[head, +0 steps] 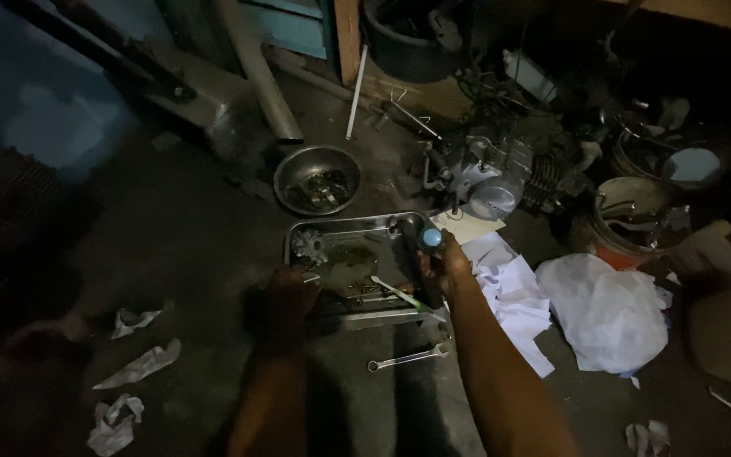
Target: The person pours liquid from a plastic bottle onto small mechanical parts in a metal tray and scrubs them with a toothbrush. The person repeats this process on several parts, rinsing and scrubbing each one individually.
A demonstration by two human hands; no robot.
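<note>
My right hand (443, 267) grips a blue-capped tool (430, 239) upright over the metal tray (344, 230), whose right edge lies under it. My left hand (291, 288) rests on the tray's near-left rim; its grip I cannot tell. A wrench (408, 359) lies just behind the right wrist.

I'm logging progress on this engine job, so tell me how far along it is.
Done, by the look of it: the engine sits out on the floor, and small parts lie in the round bowl and metal tray. In hand: the right hand has a grip on a blue-capped tool over the tray, the left hand at the tray's edge. Left: the engine looks unassembled; a wrench lies unused.
</note>
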